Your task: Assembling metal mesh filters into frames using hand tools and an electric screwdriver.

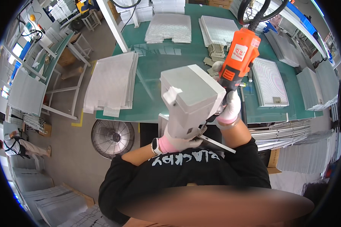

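A light grey box-shaped housing (193, 85) is tilted up in front of my chest, over the table's near edge. My left hand (176, 143), in a white and pink glove, is closed around its lower end. A thin flat metal piece (218, 144) sticks out beneath the housing. My right hand (231, 108), gloved too, is wrapped around the lower part of an orange and black power screwdriver (236, 56). The screwdriver's lower end is against the right side of the housing, and its tip is hidden there. A black coiled cable (258, 18) runs up from its top.
Perforated metal sheets (111, 81) overhang the green table (151, 56) at left, with more stacks (168, 28) behind. Small beige parts (216, 51) lie past the screwdriver. A framed mesh panel (269, 81) lies at right. A floor fan (113, 139) stands at lower left.
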